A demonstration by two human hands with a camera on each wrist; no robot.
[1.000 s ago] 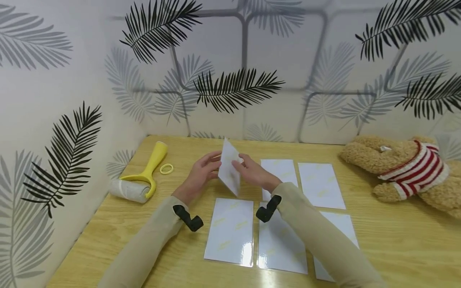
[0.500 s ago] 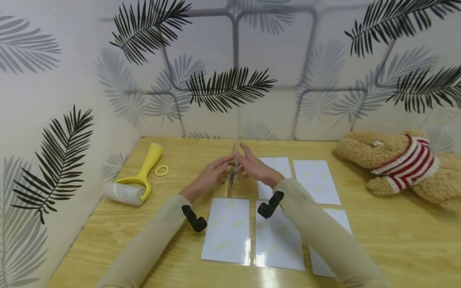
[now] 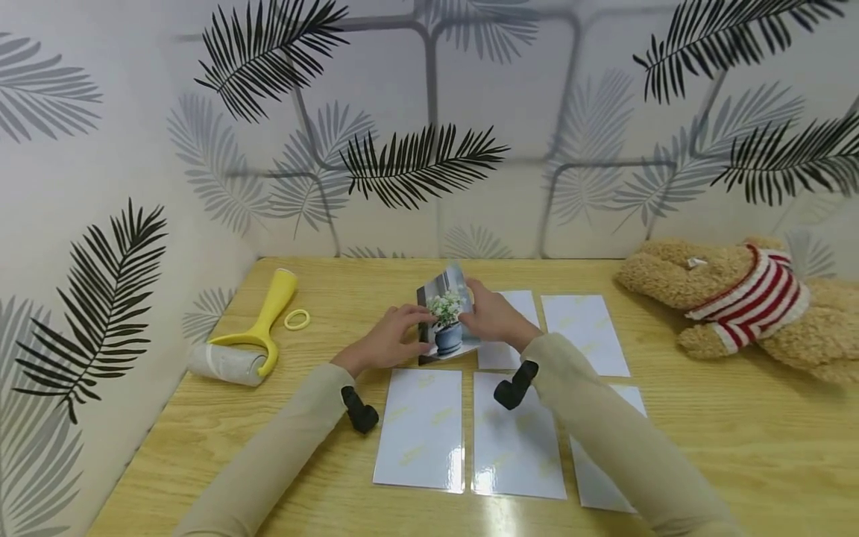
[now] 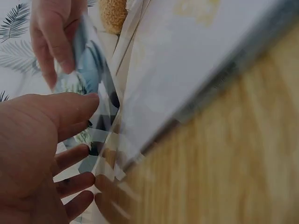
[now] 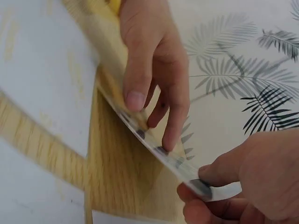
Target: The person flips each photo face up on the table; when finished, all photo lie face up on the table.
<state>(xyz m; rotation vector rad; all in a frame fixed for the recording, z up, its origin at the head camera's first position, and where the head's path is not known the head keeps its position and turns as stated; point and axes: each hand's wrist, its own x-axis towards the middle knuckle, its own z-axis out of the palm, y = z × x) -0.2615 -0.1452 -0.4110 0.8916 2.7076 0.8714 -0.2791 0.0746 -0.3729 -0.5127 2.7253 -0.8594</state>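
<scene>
A glossy photo print of white flowers in a blue pot stands tilted above the table, its picture side facing me. My right hand pinches its right edge, thumb on the front. At the print's left side is my left hand, thumb and fingertips touching the picture face, fingers loosely extended. In the left wrist view, the left fingers lie against the shiny surface. The right wrist view shows the print nearly edge-on, gripped at one end by the right hand.
Several white cards with faint yellow marks, such as one card, lie in rows on the wooden table. A yellow-handled lint roller and a yellow ring are at left. A teddy bear lies at right, near the patterned wall.
The print has turned from its white back, through edge-on, to its flower picture. My left hand has shifted from gripping the print's side to touching its front; my right hand still holds it.
</scene>
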